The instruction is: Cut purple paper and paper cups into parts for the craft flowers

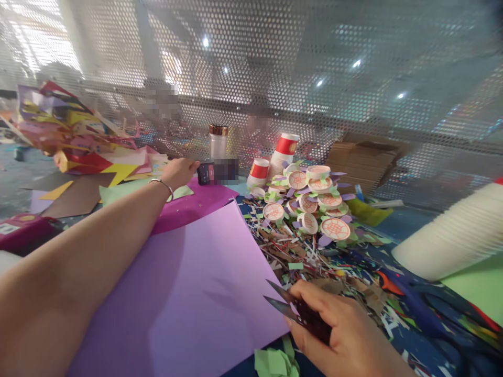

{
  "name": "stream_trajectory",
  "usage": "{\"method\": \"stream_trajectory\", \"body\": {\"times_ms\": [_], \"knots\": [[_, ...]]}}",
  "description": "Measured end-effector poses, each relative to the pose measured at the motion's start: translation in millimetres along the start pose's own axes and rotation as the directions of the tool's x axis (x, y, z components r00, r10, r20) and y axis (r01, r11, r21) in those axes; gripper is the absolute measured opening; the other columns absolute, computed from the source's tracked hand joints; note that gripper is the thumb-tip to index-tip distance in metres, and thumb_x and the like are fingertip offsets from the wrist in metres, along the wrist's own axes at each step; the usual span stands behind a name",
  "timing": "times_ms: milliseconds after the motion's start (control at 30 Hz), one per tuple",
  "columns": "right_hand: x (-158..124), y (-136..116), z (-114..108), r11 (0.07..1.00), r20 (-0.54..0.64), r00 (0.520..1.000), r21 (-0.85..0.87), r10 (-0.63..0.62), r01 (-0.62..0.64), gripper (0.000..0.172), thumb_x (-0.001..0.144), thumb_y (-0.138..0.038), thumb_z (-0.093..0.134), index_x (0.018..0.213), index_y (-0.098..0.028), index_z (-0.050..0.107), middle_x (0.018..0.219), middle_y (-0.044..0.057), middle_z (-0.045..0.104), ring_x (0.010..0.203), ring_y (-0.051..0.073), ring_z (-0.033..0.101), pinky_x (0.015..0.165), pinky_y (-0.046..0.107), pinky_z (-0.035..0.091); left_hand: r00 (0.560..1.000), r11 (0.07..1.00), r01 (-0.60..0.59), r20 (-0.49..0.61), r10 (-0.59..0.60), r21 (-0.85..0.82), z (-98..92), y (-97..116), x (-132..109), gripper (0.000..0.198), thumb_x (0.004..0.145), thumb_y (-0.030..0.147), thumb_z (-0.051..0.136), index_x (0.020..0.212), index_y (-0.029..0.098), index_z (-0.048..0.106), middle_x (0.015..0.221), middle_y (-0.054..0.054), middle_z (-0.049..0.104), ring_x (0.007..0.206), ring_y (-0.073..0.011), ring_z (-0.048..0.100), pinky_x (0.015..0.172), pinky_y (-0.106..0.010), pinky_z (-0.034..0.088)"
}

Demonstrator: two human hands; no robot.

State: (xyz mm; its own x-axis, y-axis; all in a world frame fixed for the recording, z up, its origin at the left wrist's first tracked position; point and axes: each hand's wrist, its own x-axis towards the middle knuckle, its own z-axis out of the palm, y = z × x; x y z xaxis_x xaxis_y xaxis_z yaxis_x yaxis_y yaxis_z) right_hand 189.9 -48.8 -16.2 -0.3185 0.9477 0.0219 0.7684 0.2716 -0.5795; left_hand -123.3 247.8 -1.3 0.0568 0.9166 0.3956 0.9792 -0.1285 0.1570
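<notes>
My right hand [338, 330] is closed round a pair of scissors [288, 309] with dark red handles, near the bottom of the view. The blades are apart and point left over the edge of a lilac paper sheet [188, 293]. My left arm stretches far forward across the table. My left hand [178, 172], with a thin bangle on the wrist, is curled and rests by a dark blurred object [216, 172] at the far end of a magenta sheet [192, 201]. I cannot see whether the left fingers hold anything.
A heap of cut paper-cup bottoms with coloured petals [310, 201] lies on paper scraps. Red and white paper cups [285, 149] and a clear jar [218, 140] stand behind. A stack of white cups [456, 235] lies at right. Folded coloured paper [70, 136] piles up at left.
</notes>
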Motion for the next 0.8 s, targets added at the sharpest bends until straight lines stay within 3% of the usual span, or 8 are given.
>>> {"method": "stream_trajectory", "body": {"times_ms": [167,267,433,567,700,800], "knots": [[0,-1,0,0.999,0.014,0.999,0.021,0.030,-0.030,0.009,0.083,-0.018,0.055,0.076,-0.022,0.057,0.065,-0.002,0.060,0.057,0.015,0.052,0.052,0.025,0.038,1.000,1.000,0.003,0.011,-0.003,-0.022,-1.6,-1,0,0.047,0.096,0.041,0.032,0.092,0.017,0.072,0.101,-0.016,0.073,0.095,-0.0302,0.064,0.076,-0.035,0.041],[0,-2,-2,0.998,0.029,0.999,0.037,0.043,-0.044,0.008,0.082,-0.018,0.055,0.076,-0.022,0.057,0.066,-0.002,0.060,0.058,0.015,0.052,0.053,0.025,0.037,0.999,0.999,0.023,-0.047,-0.025,-0.048,-11.0,6,-5,0.048,0.097,0.040,0.031,0.094,0.015,0.072,0.099,-0.019,0.072,0.095,-0.0345,0.063,0.076,-0.039,0.041],[-1,-2,-3,0.991,0.041,0.996,0.104,0.080,-0.084,0.011,0.087,-0.024,0.055,0.076,-0.021,0.056,0.066,-0.002,0.056,0.059,0.015,0.048,0.052,0.025,0.035,0.971,0.993,-0.029,-0.241,0.001,-0.113,-37.1,36,-16,0.043,0.099,0.034,0.028,0.111,0.016,0.066,0.118,-0.018,0.065,0.109,-0.0343,0.056,0.086,-0.042,0.040],[-1,2,-1,0.973,-0.018,0.998,0.225,0.052,-0.047,0.015,0.093,-0.031,0.052,0.083,-0.022,0.058,0.072,-0.001,0.058,0.067,0.016,0.053,0.056,0.026,0.039,0.958,0.978,-0.145,-0.269,0.100,-0.152,-64.7,71,-25,0.024,0.092,0.032,0.047,0.093,0.019,0.067,0.103,-0.012,0.068,0.095,-0.0253,0.058,0.078,-0.034,0.040],[0,3,-2,0.938,-0.066,0.997,0.348,0.026,-0.001,0.017,0.093,-0.032,0.051,0.080,-0.022,0.056,0.072,-0.001,0.057,0.071,0.018,0.057,0.061,0.027,0.043,0.885,0.901,-0.305,-0.442,0.149,-0.307,-103.0,100,-61,0.019,0.091,0.030,0.051,0.081,0.019,0.064,0.076,-0.004,0.065,0.068,-0.0169,0.055,0.062,-0.030,0.036],[-1,1,-5,0.934,-0.128,0.992,0.353,0.001,0.045,0.016,0.093,-0.031,0.052,0.081,-0.021,0.057,0.072,-0.001,0.058,0.068,0.017,0.056,0.059,0.027,0.043,0.906,0.825,-0.345,-0.390,0.168,-0.448,-125.5,110,-113,0.027,0.092,0.034,0.051,0.071,0.020,0.058,0.057,0.001,0.058,0.053,-0.0120,0.051,0.056,-0.026,0.036]]}}
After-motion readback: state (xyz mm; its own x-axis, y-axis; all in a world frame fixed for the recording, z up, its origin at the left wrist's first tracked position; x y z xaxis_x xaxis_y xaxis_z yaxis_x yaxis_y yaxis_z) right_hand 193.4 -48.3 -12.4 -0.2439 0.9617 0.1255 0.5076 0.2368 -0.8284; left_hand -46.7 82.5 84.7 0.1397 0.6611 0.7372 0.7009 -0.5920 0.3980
